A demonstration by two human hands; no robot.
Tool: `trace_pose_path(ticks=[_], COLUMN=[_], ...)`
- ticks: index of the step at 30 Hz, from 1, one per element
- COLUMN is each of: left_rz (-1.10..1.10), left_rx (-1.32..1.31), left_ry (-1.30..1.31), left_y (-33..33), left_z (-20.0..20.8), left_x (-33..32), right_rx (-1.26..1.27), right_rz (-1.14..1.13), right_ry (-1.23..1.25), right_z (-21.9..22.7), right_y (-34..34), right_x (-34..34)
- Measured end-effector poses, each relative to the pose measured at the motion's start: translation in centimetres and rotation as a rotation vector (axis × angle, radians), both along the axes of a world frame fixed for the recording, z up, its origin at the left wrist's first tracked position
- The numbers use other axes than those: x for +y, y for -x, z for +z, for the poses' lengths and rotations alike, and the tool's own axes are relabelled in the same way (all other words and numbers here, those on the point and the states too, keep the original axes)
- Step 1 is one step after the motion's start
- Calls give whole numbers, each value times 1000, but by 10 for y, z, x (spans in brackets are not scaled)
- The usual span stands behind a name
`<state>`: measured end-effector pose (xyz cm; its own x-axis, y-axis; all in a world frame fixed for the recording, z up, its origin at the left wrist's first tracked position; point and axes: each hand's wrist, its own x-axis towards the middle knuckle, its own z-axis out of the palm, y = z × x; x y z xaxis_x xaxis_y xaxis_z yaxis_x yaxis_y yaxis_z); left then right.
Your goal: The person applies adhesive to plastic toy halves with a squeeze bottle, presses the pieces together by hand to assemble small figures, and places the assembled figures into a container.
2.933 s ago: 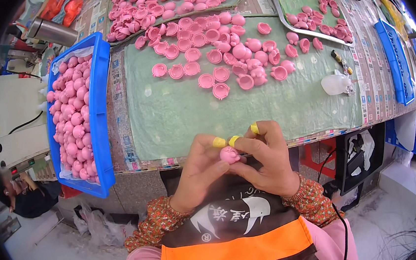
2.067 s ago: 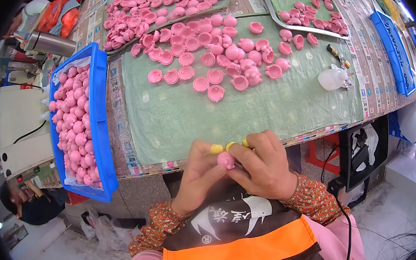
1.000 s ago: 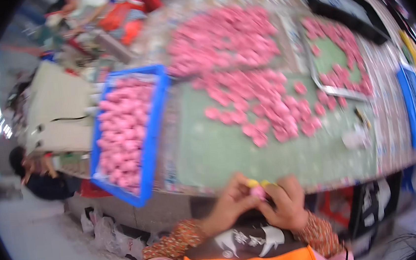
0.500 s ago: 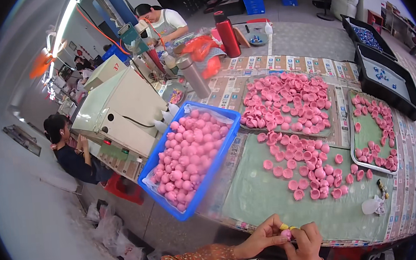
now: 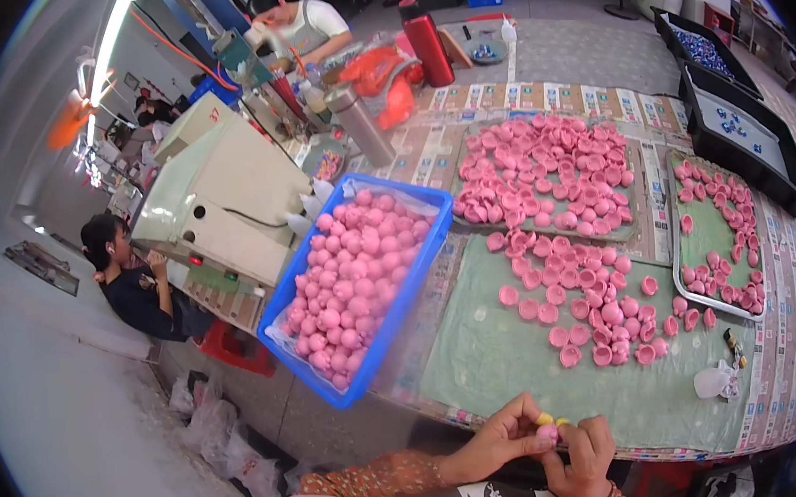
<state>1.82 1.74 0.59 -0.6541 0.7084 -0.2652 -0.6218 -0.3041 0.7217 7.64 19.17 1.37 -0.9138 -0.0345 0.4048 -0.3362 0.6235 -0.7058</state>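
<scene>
Close to the table's front edge, my left hand (image 5: 498, 440) and my right hand (image 5: 582, 462) meet, both closed on one small pink ball (image 5: 549, 434). Yellow covers show on fingertips at the ball's upper side. Part of the ball is hidden by my fingers. Beyond my hands, loose pink half-shells (image 5: 567, 281) lie scattered on a green mat (image 5: 483, 355), several with their hollow side up. To the left, a blue crate (image 5: 368, 369) lined with clear plastic is heaped with whole pink balls (image 5: 355, 295).
A tray of pink half-shells (image 5: 543, 170) stands behind the mat, and a metal-rimmed tray (image 5: 720, 304) to its right. Black bins (image 5: 756, 175) line the far right. A small white bottle (image 5: 710, 382) sits near the right front. Flasks (image 5: 425, 42) and a cream machine (image 5: 215, 208) stand further back; two people sit beyond.
My hands stay together on the ball with only a slight shift of the fingers. The whole view has moved a little. The seated person at left has raised a hand.
</scene>
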Motion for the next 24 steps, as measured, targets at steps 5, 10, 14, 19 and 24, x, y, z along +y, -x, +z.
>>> trace_pose_path(ticks=[5, 10, 14, 19, 24], left_rz=[54, 212, 412, 378, 174], left_rx=[124, 688, 1085, 1352, 1338], left_ry=[202, 757, 1013, 1348, 1517], left_y=[18, 90, 176, 256, 262], left_z=[33, 99, 110, 88, 70], left_x=[-11, -61, -100, -142, -124], right_rx=[49, 12, -38, -3, -21], right_rz=[0, -39, -85, -85, -145], right_ry=[53, 65, 110, 102, 72], right_z=[13, 4, 2, 4, 0], right_y=[12, 2, -7, -11, -20], right_x=[4, 17, 23, 20, 31])
